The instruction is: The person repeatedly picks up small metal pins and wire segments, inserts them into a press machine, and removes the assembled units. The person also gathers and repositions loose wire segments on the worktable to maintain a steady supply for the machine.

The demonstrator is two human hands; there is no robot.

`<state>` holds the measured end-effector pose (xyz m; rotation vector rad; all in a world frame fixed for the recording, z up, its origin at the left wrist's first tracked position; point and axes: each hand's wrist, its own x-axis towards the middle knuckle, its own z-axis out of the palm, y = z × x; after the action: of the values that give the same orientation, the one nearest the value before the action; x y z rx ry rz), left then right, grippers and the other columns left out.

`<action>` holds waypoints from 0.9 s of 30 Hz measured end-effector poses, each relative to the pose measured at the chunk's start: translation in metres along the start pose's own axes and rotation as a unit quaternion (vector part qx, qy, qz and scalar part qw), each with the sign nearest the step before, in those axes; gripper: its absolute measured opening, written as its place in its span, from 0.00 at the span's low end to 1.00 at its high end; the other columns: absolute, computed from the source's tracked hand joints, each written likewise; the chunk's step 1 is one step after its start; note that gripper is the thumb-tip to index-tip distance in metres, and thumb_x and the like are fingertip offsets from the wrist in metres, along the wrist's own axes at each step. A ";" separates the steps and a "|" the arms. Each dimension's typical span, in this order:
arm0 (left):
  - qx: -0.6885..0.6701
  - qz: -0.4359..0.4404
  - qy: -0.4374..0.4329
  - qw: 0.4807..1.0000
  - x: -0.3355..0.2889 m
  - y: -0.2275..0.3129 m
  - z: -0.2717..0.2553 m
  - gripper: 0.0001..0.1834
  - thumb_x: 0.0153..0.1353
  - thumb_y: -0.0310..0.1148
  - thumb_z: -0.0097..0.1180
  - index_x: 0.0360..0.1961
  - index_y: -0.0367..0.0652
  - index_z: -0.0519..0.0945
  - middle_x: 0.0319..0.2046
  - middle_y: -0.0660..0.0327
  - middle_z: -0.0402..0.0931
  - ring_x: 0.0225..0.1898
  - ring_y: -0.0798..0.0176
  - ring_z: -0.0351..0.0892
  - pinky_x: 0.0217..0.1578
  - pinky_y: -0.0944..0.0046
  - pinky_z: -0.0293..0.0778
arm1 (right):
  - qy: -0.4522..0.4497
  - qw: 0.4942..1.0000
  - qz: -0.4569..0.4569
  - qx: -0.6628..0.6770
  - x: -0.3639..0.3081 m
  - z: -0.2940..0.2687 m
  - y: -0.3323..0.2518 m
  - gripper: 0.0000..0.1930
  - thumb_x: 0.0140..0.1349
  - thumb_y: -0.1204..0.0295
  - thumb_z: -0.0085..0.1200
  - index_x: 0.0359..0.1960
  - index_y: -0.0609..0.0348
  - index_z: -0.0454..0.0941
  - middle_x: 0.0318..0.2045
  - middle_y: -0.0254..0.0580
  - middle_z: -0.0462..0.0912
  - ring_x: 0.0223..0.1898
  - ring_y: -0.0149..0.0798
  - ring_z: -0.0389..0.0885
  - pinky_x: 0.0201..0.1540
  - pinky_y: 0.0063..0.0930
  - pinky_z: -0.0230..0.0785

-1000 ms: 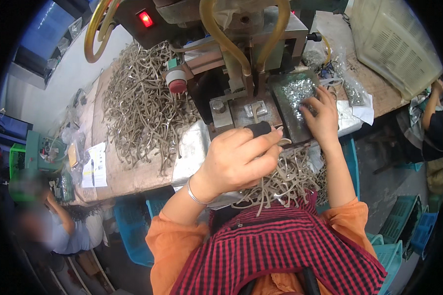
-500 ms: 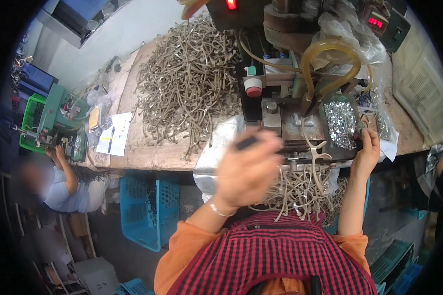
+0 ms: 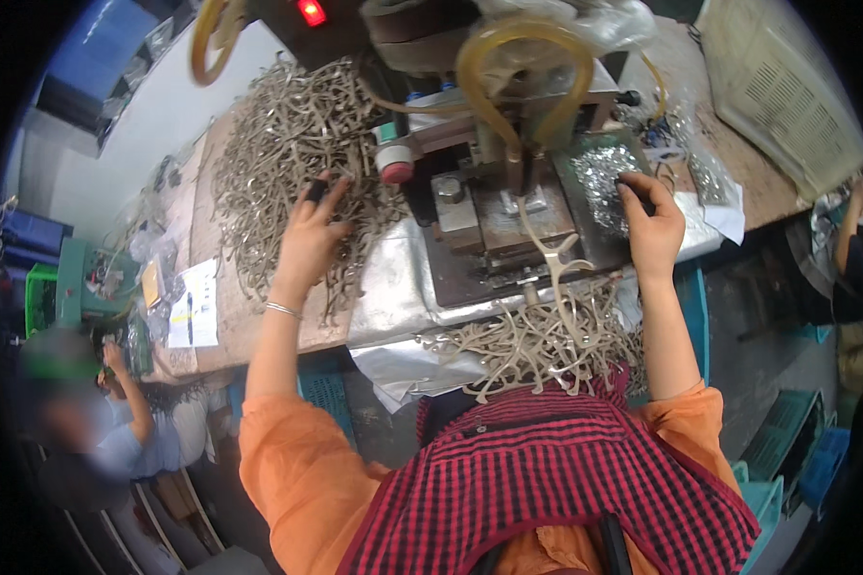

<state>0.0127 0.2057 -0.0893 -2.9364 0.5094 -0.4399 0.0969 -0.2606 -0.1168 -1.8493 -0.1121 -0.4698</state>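
Observation:
My left hand [image 3: 309, 244] reaches over a big pile of curved, forked metal pieces [image 3: 292, 125] on the left of the bench, its fingers apart and nothing visible in them. A black sleeve covers one of its fingers. At the right, my right hand [image 3: 656, 230] is at the edge of a tray [image 3: 573, 158] of small shiny metal bits [image 3: 604, 187]. Its thumb and fingers are curled together, and whatever is between them is too small to make out. Between my hands, one forked piece [image 3: 558, 273] extends from the bench press [image 3: 484, 216] toward me.
A second heap of forked pieces [image 3: 537, 340] lies in front of my apron. The press has a red button [image 3: 395, 165] and a looped yellow hose [image 3: 465, 67]. A cream crate [image 3: 786, 96] leans at the far right. Another person [image 3: 115, 412] works at the left.
My left hand has swung from in front of the press to the large pile on the left, its fingers spreading. My right hand stays by the tray of bits. The view has shifted.

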 end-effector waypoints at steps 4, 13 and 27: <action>-0.069 -0.029 0.057 0.996 0.001 -0.009 -0.004 0.16 0.48 0.21 0.65 0.37 0.51 0.90 0.65 0.63 0.75 0.69 0.49 0.69 0.62 0.56 0.73 | 0.050 0.995 -0.057 -0.065 -0.016 -0.023 0.003 0.08 0.59 0.78 0.63 0.40 0.61 0.87 0.36 0.40 0.87 0.41 0.34 0.84 0.48 0.26 0.73; -0.220 -0.146 0.172 0.949 0.037 0.028 -0.045 0.07 0.60 0.27 0.67 0.40 0.41 0.89 0.37 0.56 0.87 0.32 0.57 0.84 0.38 0.61 0.77 | -0.150 0.973 -0.106 0.141 0.008 0.030 -0.092 0.10 0.58 0.78 0.63 0.42 0.64 0.85 0.36 0.41 0.87 0.41 0.35 0.84 0.48 0.27 0.74; -0.646 0.047 0.375 0.663 0.054 0.149 -0.132 0.07 0.68 0.20 0.54 0.46 0.33 0.74 0.43 0.45 0.79 0.38 0.52 0.86 0.42 0.51 0.89 | -0.020 0.927 -0.191 -0.321 0.033 0.009 -0.032 0.07 0.57 0.73 0.63 0.37 0.56 0.88 0.44 0.45 0.86 0.57 0.46 0.79 0.57 0.41 0.72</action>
<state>-0.0253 0.0381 0.0244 -3.6922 1.6329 -2.0674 0.1192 -0.2469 -0.0781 -2.4962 -0.3881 -0.8093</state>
